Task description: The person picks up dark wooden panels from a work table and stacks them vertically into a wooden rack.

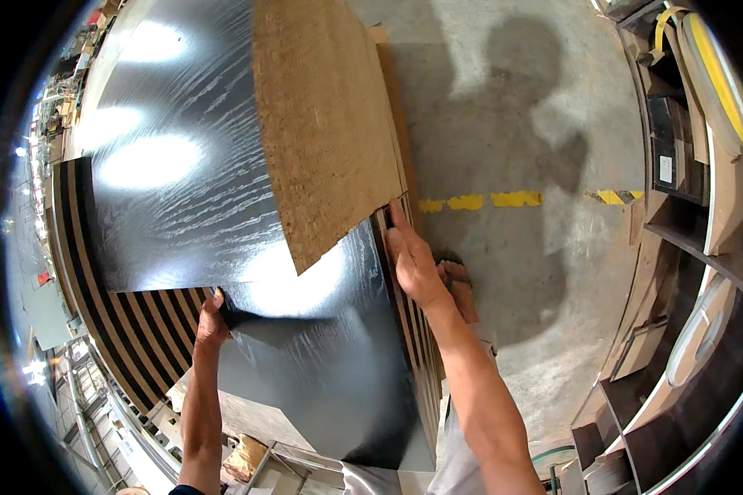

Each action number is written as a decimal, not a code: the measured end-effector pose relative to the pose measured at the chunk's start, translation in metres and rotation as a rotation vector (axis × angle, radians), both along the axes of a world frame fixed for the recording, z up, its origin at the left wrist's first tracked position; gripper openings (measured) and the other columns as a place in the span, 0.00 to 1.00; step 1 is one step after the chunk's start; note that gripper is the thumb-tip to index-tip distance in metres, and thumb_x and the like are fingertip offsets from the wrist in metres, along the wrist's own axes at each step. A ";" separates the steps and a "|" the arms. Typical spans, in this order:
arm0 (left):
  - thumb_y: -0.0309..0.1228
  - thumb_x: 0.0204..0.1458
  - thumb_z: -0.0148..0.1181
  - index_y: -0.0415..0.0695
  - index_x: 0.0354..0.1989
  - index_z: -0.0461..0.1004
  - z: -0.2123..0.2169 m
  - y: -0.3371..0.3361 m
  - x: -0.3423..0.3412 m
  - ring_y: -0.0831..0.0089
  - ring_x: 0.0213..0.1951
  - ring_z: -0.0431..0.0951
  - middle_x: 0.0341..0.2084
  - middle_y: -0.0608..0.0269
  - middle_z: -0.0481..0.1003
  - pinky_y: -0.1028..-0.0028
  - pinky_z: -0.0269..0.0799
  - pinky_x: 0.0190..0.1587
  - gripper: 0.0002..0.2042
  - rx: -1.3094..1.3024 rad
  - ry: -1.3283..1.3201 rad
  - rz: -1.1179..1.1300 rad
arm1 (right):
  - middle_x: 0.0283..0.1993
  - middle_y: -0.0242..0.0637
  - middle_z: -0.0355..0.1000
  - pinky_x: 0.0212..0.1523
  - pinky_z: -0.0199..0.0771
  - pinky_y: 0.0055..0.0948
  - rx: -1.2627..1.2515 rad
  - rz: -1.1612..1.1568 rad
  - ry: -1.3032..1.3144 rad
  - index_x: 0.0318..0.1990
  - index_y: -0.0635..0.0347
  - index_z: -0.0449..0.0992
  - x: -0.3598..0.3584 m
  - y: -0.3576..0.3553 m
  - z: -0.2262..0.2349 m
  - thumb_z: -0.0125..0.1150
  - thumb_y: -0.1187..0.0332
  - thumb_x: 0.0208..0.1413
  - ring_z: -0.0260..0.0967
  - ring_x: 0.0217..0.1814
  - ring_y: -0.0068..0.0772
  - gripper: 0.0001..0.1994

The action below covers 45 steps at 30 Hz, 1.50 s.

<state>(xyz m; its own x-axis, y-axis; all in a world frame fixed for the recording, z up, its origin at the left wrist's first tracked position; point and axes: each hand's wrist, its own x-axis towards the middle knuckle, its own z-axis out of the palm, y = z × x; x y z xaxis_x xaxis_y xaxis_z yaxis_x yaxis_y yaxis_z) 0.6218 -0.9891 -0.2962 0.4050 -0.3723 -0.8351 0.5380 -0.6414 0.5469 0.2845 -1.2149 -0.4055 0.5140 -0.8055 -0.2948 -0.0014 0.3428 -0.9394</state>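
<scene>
A dark, glossy panel [330, 388] stretches toward my body, its surface showing bright reflections and streaks. My left hand [212, 319] is closed at this panel's left edge, thumb on top and the other fingers largely hidden. Along the right edge, my right hand [414, 260] is closed on the side of the panel, with its index finger pointing forward. That fingertip lies by the near corner of a rough brown board [330, 124]. The brown board rests on top, covering part of another film-like glossy dark surface [173, 223] farther off.
On the left, stacked boards show black and brown striped edges [132, 330]. Shelving [702, 227] with dark compartments and curved white-edged pieces stands to the right. Grey concrete floor [504, 272] with a broken yellow line [516, 199] lies between. A metal frame [293, 462] is near my body.
</scene>
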 end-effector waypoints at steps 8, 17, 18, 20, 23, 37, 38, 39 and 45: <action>0.48 0.33 0.71 0.44 0.56 0.64 -0.012 0.021 0.018 0.60 0.49 0.72 0.47 0.60 0.71 0.59 0.66 0.55 0.39 -0.057 -0.019 0.036 | 0.69 0.51 0.48 0.69 0.39 0.29 0.077 -0.069 -0.185 0.65 0.68 0.51 0.001 0.006 -0.001 0.38 0.61 0.65 0.41 0.73 0.40 0.26; 0.49 0.50 0.59 0.34 0.49 0.68 -0.002 0.019 0.010 0.67 0.46 0.69 0.44 0.58 0.71 0.66 0.67 0.47 0.29 0.088 -0.032 -0.034 | 0.65 0.48 0.53 0.65 0.46 0.28 0.435 -0.004 0.070 0.65 0.71 0.46 -0.055 0.062 0.058 0.44 0.56 0.62 0.50 0.67 0.36 0.33; 0.47 0.51 0.58 0.34 0.45 0.70 -0.001 0.011 0.000 0.69 0.42 0.70 0.39 0.59 0.71 0.68 0.67 0.43 0.25 0.036 -0.075 -0.035 | 0.64 0.48 0.55 0.65 0.48 0.28 0.366 0.038 0.087 0.65 0.72 0.46 -0.068 0.074 0.060 0.48 0.56 0.60 0.51 0.66 0.35 0.34; 0.43 0.53 0.57 0.35 0.39 0.72 -0.001 0.013 0.000 0.74 0.34 0.71 0.32 0.63 0.72 0.72 0.67 0.37 0.20 -0.081 -0.121 -0.098 | 0.62 0.50 0.57 0.63 0.50 0.28 0.282 0.068 0.077 0.65 0.73 0.47 -0.064 0.099 0.086 0.55 0.56 0.55 0.53 0.64 0.36 0.38; 0.45 0.53 0.58 0.37 0.32 0.74 0.002 0.000 -0.022 0.76 0.27 0.71 0.24 0.67 0.72 0.74 0.68 0.33 0.19 0.025 -0.371 -0.021 | 0.61 0.52 0.58 0.62 0.52 0.32 -0.048 0.159 0.387 0.61 0.75 0.53 -0.070 0.132 0.087 0.54 0.55 0.56 0.56 0.62 0.41 0.35; 0.55 0.57 0.42 0.34 0.64 0.52 -0.049 0.492 -0.371 0.56 0.64 0.55 0.62 0.48 0.57 0.62 0.52 0.63 0.37 0.348 -0.252 1.487 | 0.69 0.48 0.46 0.68 0.48 0.45 0.159 0.334 0.592 0.66 0.68 0.46 -0.061 0.165 0.091 0.43 0.28 0.47 0.47 0.68 0.49 0.52; 0.57 0.57 0.41 0.34 0.63 0.52 -0.057 0.473 -0.405 0.55 0.64 0.54 0.62 0.47 0.57 0.62 0.49 0.65 0.38 0.185 -0.063 1.702 | 0.69 0.47 0.46 0.68 0.47 0.46 0.119 0.372 0.662 0.66 0.65 0.46 -0.063 0.161 0.091 0.42 0.28 0.47 0.47 0.68 0.48 0.51; 0.59 0.56 0.40 0.34 0.63 0.53 -0.065 0.452 -0.435 0.55 0.65 0.52 0.62 0.47 0.57 0.61 0.45 0.66 0.39 0.042 0.138 1.929 | 0.69 0.46 0.46 0.68 0.47 0.46 0.069 0.402 0.718 0.67 0.62 0.46 -0.071 0.147 0.090 0.42 0.28 0.47 0.47 0.68 0.48 0.50; 0.64 0.55 0.30 0.37 0.63 0.55 -0.203 0.295 -0.636 0.63 0.64 0.52 0.62 0.52 0.56 0.69 0.47 0.64 0.41 -0.062 0.370 1.596 | 0.62 0.39 0.60 0.57 0.65 0.47 0.151 0.414 0.998 0.60 0.57 0.62 -0.067 0.124 0.084 0.40 0.28 0.47 0.59 0.61 0.45 0.44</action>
